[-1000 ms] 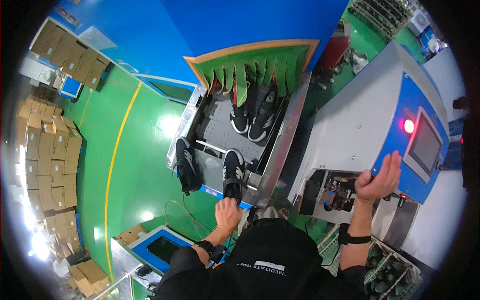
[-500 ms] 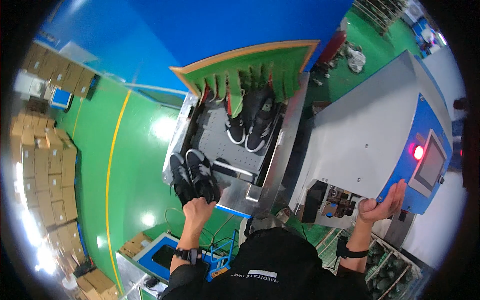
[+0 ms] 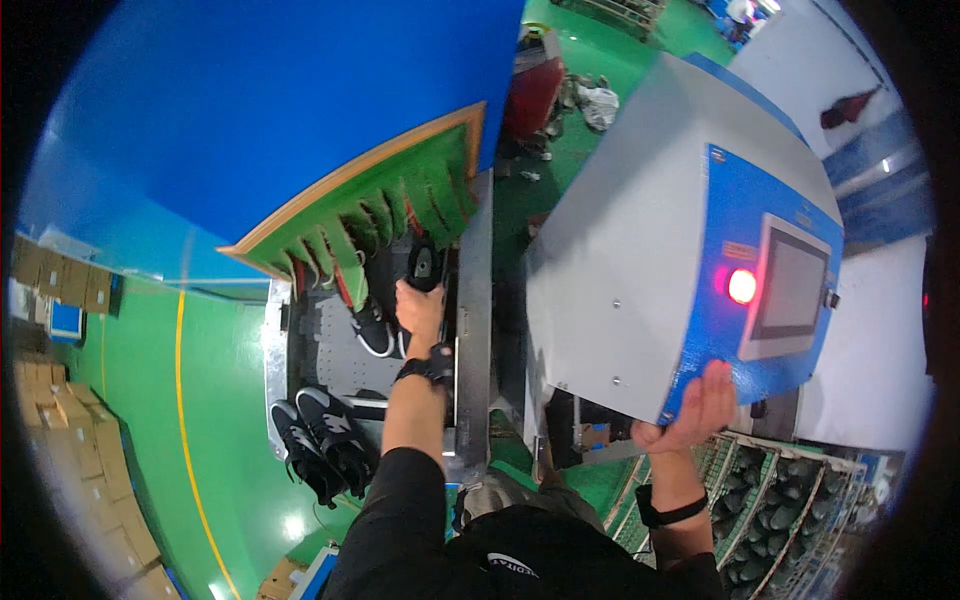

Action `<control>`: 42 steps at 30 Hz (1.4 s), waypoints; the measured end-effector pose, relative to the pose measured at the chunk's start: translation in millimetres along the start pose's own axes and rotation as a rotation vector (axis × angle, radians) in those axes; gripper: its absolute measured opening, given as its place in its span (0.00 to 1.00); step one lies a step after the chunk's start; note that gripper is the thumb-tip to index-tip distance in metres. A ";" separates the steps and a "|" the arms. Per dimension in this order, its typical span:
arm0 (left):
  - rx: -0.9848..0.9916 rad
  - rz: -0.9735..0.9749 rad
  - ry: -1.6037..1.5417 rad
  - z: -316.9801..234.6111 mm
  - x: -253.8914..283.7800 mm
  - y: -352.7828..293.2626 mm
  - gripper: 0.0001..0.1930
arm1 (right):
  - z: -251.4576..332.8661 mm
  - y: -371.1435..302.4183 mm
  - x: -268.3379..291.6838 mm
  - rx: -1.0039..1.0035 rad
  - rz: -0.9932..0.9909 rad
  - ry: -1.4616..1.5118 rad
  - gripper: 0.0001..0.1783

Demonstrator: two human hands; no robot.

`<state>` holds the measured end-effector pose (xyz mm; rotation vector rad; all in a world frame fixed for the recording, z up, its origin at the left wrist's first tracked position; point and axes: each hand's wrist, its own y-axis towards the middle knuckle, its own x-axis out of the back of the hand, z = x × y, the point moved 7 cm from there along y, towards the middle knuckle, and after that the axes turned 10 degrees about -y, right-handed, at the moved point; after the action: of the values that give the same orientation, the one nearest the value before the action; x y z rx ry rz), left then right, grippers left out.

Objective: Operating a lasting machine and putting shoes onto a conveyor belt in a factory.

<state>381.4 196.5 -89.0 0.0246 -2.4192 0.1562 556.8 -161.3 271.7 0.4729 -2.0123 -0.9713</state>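
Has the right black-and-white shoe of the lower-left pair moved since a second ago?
Yes: the right shoe has moved left, away from the long silver metal rail, to beside the other shoe.

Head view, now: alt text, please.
A person's left hand is on a black shoe by a green strip curtain; the right hand is at the lower edge of a machine's blue panel. Two black-and-white shoes sit side by side nearer the person.

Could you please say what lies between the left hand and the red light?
From left hand to red light, the head view shows a metal rail, a dark gap, then the machine's grey housing and blue panel.
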 end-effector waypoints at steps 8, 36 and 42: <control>0.117 0.328 -0.471 40.3 124.5 -66.0 0.32 | -7.3 6.8 4.8 -0.119 -0.025 0.220 0.34; -0.680 0.817 0.261 -189.8 174.4 -566.2 0.20 | -112.3 -179.1 180.3 -0.498 0.902 1.164 0.66; -0.798 1.281 0.505 -180.7 146.5 -600.9 0.17 | -113.7 -216.0 183.3 -0.373 1.202 1.045 0.61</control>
<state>425.5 -374.7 205.9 -1.6749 -1.5030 -0.2209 537.9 -464.3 239.8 -0.3939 -0.8094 -0.1806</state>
